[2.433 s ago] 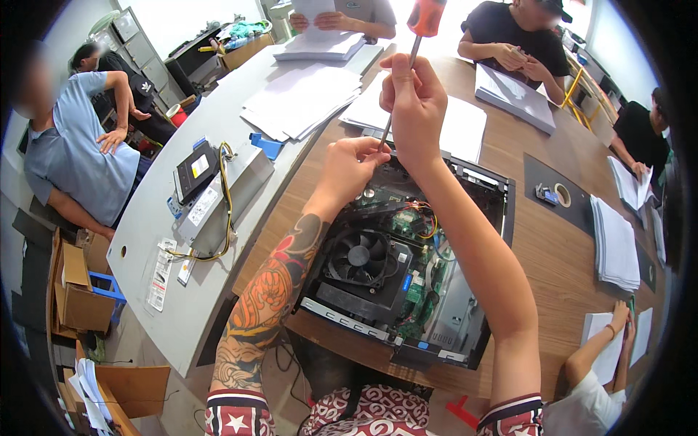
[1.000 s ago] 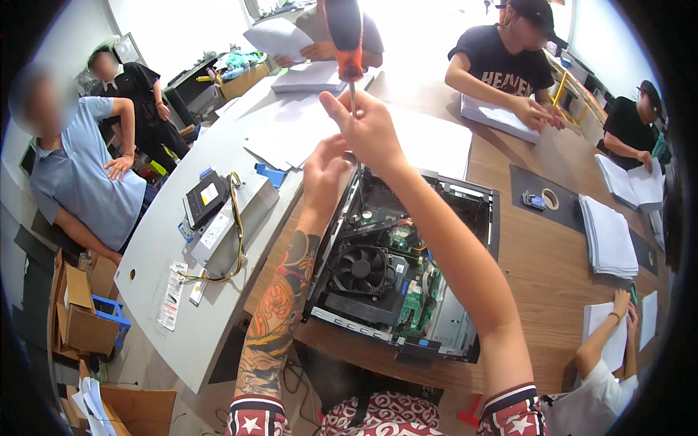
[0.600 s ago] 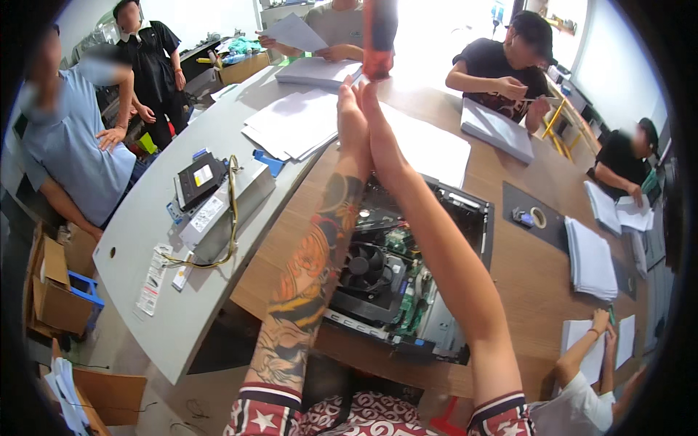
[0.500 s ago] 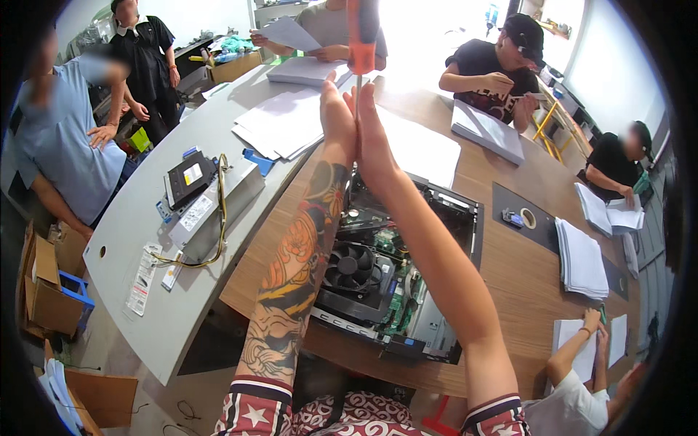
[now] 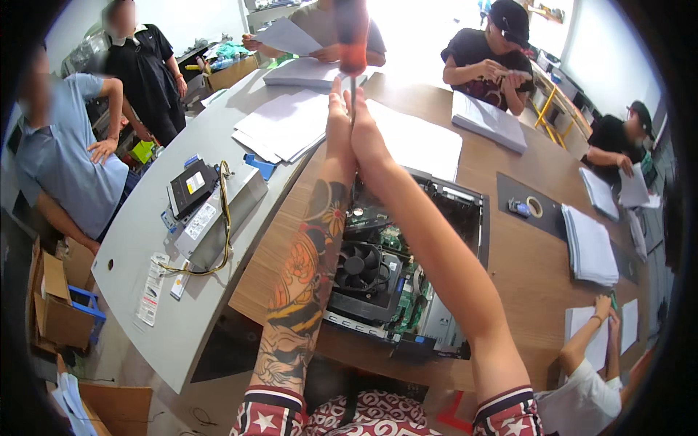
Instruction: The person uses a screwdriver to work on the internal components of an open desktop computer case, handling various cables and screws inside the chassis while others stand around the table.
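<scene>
My left hand (image 5: 339, 125) and my right hand (image 5: 369, 139) are raised with palms pressed together and fingers pointing away from me. Between them runs the thin shaft of a screwdriver (image 5: 352, 47). Its orange-red handle, blurred, sticks up beyond my fingertips; the tip is hidden. Below my forearms lies an opened desktop computer case (image 5: 438, 323) with a black cooling fan (image 5: 360, 263) and a green circuit board (image 5: 404, 309). My arms cover part of the case.
On the grey table at left lie a metal power supply (image 5: 211, 225) with cables and a black disc drive (image 5: 192, 186). Paper stacks (image 5: 488, 122) and a tape roll (image 5: 534, 206) rest on the brown table. Several people stand or sit around. Cardboard boxes (image 5: 65, 309) occupy the floor.
The screwdriver handle now looks more blurred. My hands stay pressed around its shaft, and the table scene has shifted slightly in view. At far right, a person's hand has lifted paper.
</scene>
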`<state>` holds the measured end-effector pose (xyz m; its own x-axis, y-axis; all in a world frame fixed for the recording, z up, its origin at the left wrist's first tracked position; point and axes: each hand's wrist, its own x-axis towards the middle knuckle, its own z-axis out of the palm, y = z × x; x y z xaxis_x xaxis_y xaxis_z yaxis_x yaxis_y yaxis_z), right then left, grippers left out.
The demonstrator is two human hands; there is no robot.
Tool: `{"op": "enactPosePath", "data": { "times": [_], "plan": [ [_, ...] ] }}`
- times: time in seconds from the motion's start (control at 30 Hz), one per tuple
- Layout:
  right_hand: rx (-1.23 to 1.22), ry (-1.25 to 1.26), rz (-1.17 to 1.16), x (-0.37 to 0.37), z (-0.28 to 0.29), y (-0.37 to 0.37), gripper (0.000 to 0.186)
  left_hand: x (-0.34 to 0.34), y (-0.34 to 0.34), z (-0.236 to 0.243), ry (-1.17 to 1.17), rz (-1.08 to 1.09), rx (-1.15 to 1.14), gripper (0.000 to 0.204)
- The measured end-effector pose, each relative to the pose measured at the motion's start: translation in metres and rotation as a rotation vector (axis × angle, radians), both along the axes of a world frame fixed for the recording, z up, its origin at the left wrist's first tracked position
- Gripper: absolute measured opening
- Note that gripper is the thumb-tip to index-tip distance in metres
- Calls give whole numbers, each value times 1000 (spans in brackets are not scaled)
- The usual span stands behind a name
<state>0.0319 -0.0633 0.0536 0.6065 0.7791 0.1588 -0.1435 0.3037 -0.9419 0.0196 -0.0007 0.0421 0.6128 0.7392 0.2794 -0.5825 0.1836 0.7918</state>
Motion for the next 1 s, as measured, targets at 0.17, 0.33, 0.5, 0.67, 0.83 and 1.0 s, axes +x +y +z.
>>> {"op": "enactPosePath", "data": {
  "times": [0.17, 0.33, 0.5, 0.67, 0.83, 1.0],
  "plan": [
    [147, 114, -21, 17, -15, -8, 71, 16, -22, -15, 1, 4, 76, 58],
    [8, -111, 42, -25, -16, -20, 74, -1, 8, -7, 24, 99, 65, 59],
    [-36, -262, 63, -9, -36, -38, 75, 5, 11, -9, 105, 82, 71, 60],
    [-66, -434, 0, -4, -50, -51, 68, 0, 13, -10, 267, 73, 180, 61],
    [-5, -343, -19, 10, -58, -38, 61, -6, -13, 15, 10, -67, 509, 66],
    [-22, -232, 51, -1, -44, -38, 61, 0, 0, -2, 46, -50, 537, 71]
  ]
}}
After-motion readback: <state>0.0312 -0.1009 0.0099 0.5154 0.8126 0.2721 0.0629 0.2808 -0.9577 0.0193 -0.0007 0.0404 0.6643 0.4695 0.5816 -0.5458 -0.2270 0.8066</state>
